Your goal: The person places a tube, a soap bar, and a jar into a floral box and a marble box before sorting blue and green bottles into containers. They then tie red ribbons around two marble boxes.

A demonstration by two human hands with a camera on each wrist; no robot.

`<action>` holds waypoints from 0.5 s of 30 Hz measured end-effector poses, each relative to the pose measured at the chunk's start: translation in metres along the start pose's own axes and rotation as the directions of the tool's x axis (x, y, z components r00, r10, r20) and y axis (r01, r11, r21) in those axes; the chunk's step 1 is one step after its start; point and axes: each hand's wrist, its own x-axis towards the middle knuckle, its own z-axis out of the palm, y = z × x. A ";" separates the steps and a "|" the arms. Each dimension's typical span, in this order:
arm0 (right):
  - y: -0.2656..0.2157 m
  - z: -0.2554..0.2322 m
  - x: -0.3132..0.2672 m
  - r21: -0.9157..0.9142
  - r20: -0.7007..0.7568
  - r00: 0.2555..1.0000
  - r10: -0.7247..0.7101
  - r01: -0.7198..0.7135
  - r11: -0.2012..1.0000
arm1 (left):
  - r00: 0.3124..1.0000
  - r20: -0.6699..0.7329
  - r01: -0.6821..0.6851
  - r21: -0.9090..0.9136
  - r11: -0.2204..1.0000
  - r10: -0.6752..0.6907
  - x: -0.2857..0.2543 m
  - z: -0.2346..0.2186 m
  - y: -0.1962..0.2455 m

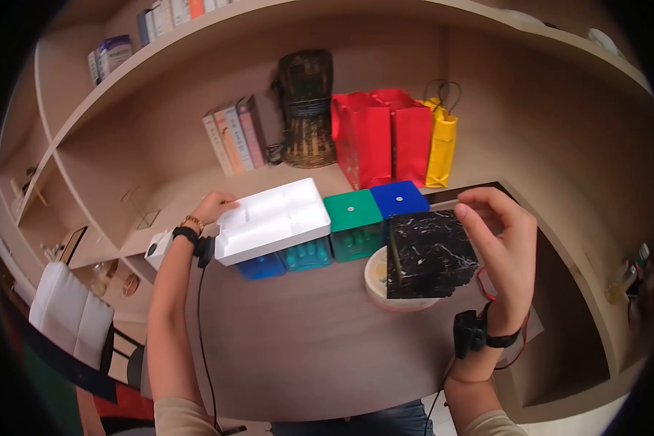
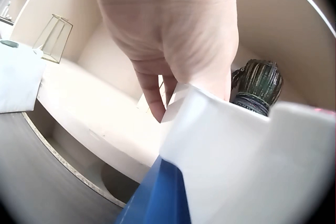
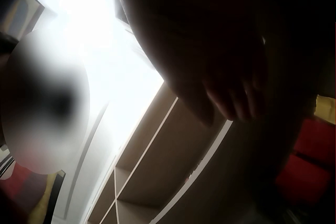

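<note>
My left hand (image 1: 214, 208) grips the far left edge of a white divided tray (image 1: 272, 218). The tray lies tilted over a blue see-through box (image 1: 261, 267) and a light-blue one (image 1: 309, 254), overlapping their tops. In the left wrist view, the blue box (image 2: 157, 195) shows right under the white tray (image 2: 226, 156). My right hand (image 1: 505, 240) pinches the right side of a black, marble-patterned square box (image 1: 432, 251), held up over the desk. In the right wrist view, the hand (image 3: 226, 77) is dark and the black box cannot be made out.
A green-lidded box (image 1: 352, 211) and a blue-lidded box (image 1: 400, 198) stand beside the tray. A round tub (image 1: 376, 280) sits partly behind the black box. Red bags (image 1: 363, 138), a yellow bag (image 1: 441, 145), a drum (image 1: 309, 109) and books (image 1: 236, 138) line the shelf.
</note>
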 end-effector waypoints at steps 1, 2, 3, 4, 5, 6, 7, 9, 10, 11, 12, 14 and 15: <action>0.000 0.001 0.001 -0.010 -0.014 1.000 -0.006 0.006 1.000 | 1.000 0.018 0.019 0.001 1.000 -0.019 0.002 0.002 -0.002; 0.000 0.003 0.001 -0.021 -0.025 1.000 -0.011 0.010 1.000 | 0.998 0.038 0.040 0.001 0.999 -0.040 0.003 0.003 -0.002; 0.001 0.003 0.002 -0.032 -0.032 0.999 -0.014 0.013 0.999 | 0.998 0.051 0.045 -0.019 0.999 -0.044 0.003 0.004 0.001; 0.004 0.001 0.003 -0.059 -0.026 1.000 0.003 -0.004 0.998 | 0.996 0.066 0.054 -0.040 0.998 -0.051 0.000 0.005 0.004; 0.008 0.001 0.005 -0.055 -0.055 0.998 -0.020 0.017 0.998 | 0.995 0.082 0.067 -0.060 0.996 -0.062 -0.004 0.003 0.007; 0.014 0.001 0.006 -0.050 -0.082 0.996 -0.042 0.038 0.998 | 0.996 0.085 0.016 -0.072 0.997 -0.010 -0.007 -0.001 0.011; 0.017 -0.001 0.006 -0.046 -0.106 0.992 -0.065 0.061 0.997 | 1.000 0.011 -0.002 -0.037 0.999 0.003 -0.013 -0.001 0.015; 0.025 -0.011 0.010 -0.018 -0.068 0.997 -0.036 0.035 0.999 | 0.987 -0.154 -0.031 0.037 0.999 0.036 -0.028 -0.012 0.043; 0.041 -0.013 0.014 0.037 -0.066 0.997 -0.029 0.031 0.999 | 0.970 -0.242 -0.003 0.087 0.996 0.024 -0.037 -0.017 0.069; 0.055 -0.015 0.017 0.097 -0.064 0.998 -0.015 0.021 0.995 | 0.960 -0.279 -0.018 -0.035 0.999 0.007 -0.047 -0.019 0.100; 0.065 -0.020 0.019 0.161 0.001 0.997 0.072 -0.071 0.984 | 0.952 -0.305 -0.031 -0.155 0.987 -0.018 -0.057 -0.019 0.134; 0.086 -0.018 0.010 0.299 0.012 0.957 0.291 -0.281 0.912 | 0.969 -0.235 -0.036 -0.414 0.910 -0.068 -0.072 0.005 0.185; 0.102 -0.016 0.004 0.327 0.007 0.912 0.410 -0.389 0.861 | 0.986 -0.152 -0.023 -0.550 0.835 -0.073 -0.079 0.025 0.208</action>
